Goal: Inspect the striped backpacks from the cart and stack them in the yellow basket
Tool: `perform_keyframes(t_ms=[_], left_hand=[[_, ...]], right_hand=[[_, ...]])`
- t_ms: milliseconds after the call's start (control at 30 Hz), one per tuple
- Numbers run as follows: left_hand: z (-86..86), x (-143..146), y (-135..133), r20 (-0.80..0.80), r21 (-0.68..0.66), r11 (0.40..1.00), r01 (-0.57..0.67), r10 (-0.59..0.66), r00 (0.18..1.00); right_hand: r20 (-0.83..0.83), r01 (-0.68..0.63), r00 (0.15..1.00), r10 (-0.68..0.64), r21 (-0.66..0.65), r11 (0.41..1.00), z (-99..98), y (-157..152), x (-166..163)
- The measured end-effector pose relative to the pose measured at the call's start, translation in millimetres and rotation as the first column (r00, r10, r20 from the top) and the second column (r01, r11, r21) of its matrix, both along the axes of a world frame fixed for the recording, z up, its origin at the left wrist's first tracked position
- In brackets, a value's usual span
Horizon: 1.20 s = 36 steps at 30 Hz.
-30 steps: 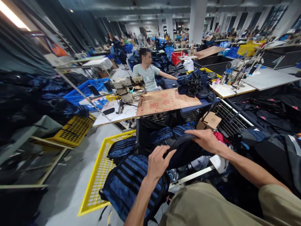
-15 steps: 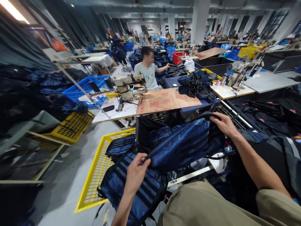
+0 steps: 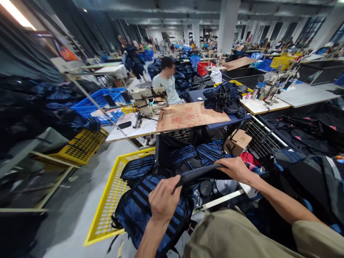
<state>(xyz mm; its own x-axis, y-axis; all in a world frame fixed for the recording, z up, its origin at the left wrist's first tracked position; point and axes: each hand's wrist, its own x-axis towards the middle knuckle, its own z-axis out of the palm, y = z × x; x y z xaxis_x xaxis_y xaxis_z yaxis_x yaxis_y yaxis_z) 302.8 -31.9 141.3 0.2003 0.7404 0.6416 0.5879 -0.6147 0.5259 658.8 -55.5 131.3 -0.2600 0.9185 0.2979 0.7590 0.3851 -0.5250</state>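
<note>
- Left hand: clenching the near end of a navy backpack piece, fingers curling over its edge.
- Right hand: gripping the far end of the same piece.
- Backpack piece: hanging level and edge-on between both hands, just above a heap of striped navy backpacks.
- Heap: partly lying on a yellow mesh tray on the floor.
- Cardboard box: sitting just beyond the right hand.
- Seated person: sitting at a sewing machine on the bench behind.
</note>
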Motion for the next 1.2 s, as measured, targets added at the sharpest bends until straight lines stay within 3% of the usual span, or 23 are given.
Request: perform_keyframes(t_ms=[67,100,167,233,267,367,433,533,600,667,700,767,833,900,967,1033,1100,1133,1200], left_hand=[[1.8,-9.4,0.0,0.073,-0.277,0.960,0.034,-0.014,0.997],[0.3,-17.4,-0.1,0.096,-0.433,0.898,0.073,-0.034,0.995],[-6.9,-35.7,-2.2,0.177,-0.680,0.705,0.202,-0.109,0.978],[-16.9,-52.4,-8.0,0.339,-0.774,0.519,0.361,-0.142,0.930],[-21.5,-59.0,-12.2,0.422,-0.778,0.455,0.434,-0.133,0.897],[-27.8,-72.4,-27.7,0.554,-0.758,0.365,0.540,-0.076,0.829],[-22.2,-79.0,-36.9,0.568,-0.755,0.389,0.528,-0.013,0.823],[3.0,-93.9,-42.3,0.579,-0.716,0.570,0.403,0.162,0.799],[28.3,-111.4,-37.1,0.524,-0.700,0.679,0.219,0.281,0.804],[53.5,-136.0,-24.3,0.338,-0.655,0.749,-0.099,0.409,0.848],[63.6,-150.4,-15.7,0.204,-0.578,0.760,-0.297,0.487,0.850],[74.4,-180.8,3.8,-0.053,-0.339,0.706,-0.622,0.645,0.762],[69.2,-209.6,22.8,-0.210,-0.153,0.625,-0.766,0.736,0.643],[46.9,-232.9,37.7,-0.305,-0.100,0.579,-0.809,0.757,0.579],[9.5,-246.9,46.6,-0.384,-0.121,0.537,-0.835,0.750,0.538],[-39.3,-248.6,47.1,-0.466,-0.174,0.471,-0.865,0.734,0.494],[-94.2,-235.4,37.3,-0.547,-0.240,0.441,-0.865,0.675,0.495],[-122.1,-223.4,28.5,-0.581,-0.279,0.465,-0.840,0.615,0.533],[-174.7,-191.0,4.8,-0.621,-0.386,0.570,-0.725,0.421,0.661]], right_hand=[[-0.028,0.051,0.998,-0.051,0.001,0.999,-1.5,1.9,-1.1],[-0.052,0.067,0.996,-0.068,-0.013,0.998,1.2,3.5,2.5],[-0.128,0.094,0.987,-0.100,-0.047,0.994,10.3,8.0,12.6],[-0.233,0.129,0.962,-0.143,-0.075,0.989,19.5,14.6,20.5],[-0.282,0.157,0.943,-0.175,-0.083,0.984,22.8,18.7,21.9],[-0.361,0.229,0.897,-0.257,-0.119,0.966,26.0,33.7,14.4],[-0.391,0.222,0.879,-0.273,-0.171,0.960,25.0,44.7,0.9],[-0.465,0.089,0.856,-0.225,-0.297,0.951,23.8,60.9,-26.9],[-0.485,-0.026,0.859,-0.164,-0.362,0.932,22.5,72.1,-49.7],[-0.473,-0.123,0.878,-0.075,-0.373,0.920,17.1,84.7,-78.1],[-0.465,-0.169,0.885,-0.021,-0.363,0.916,11.6,91.7,-95.3],[-0.457,-0.247,0.886,0.075,-0.328,0.912,-6.7,107.0,-136.4],[-0.450,-0.285,0.885,0.122,-0.316,0.905,-35.0,123.1,-184.5],[-0.410,-0.274,0.906,0.108,-0.372,0.887,-71.1,137.4,-232.7],[-0.332,-0.203,0.942,0.041,-0.469,0.859,-111.4,146.3,-272.5],[-0.272,-0.152,0.962,-0.003,-0.544,0.825,-152.6,147.3,-296.2],[-0.221,-0.104,0.974,-0.043,-0.612,0.784,-191.4,140.4,-299.9],[-0.192,-0.074,0.979,-0.068,-0.646,0.760,-209.2,134.7,-294.4],[-0.132,-0.013,0.985,-0.114,-0.706,0.708,-240.4,121.1,-270.9]])
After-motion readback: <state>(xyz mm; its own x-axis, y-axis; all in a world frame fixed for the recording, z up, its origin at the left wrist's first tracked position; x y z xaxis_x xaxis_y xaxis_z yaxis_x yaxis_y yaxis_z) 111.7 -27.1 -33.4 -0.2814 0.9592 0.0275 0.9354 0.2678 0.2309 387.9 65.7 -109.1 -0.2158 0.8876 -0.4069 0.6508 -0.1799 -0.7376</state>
